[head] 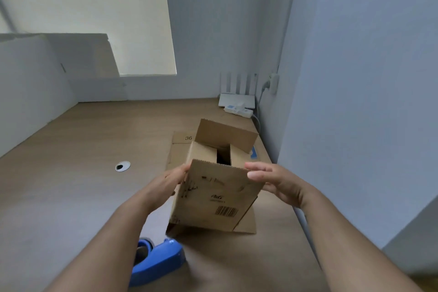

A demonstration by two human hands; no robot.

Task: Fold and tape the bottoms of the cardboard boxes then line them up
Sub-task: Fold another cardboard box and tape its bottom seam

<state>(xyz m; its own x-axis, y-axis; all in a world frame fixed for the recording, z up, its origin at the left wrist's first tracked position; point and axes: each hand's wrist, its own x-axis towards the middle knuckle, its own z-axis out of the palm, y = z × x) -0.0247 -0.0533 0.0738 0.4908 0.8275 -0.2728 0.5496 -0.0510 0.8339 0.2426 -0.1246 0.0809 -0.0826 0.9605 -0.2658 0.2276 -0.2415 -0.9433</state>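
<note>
Cardboard box (213,199) between left hand (169,185) and right hand (272,182), fingers straight, wall (355,102) close right, wide desk (71,149) left, tape dispenser (158,261) half hidden under forearm

The box (213,194) is made of matt brown corrugated cardboard, printed in black. The tape dispenser (156,261) is moulded in smooth blue plastic with a slight sheen. The table (83,149) is surfaced in matt wood-grain laminate; its grommet (122,166), somewhat blurred, may be metal.
</note>
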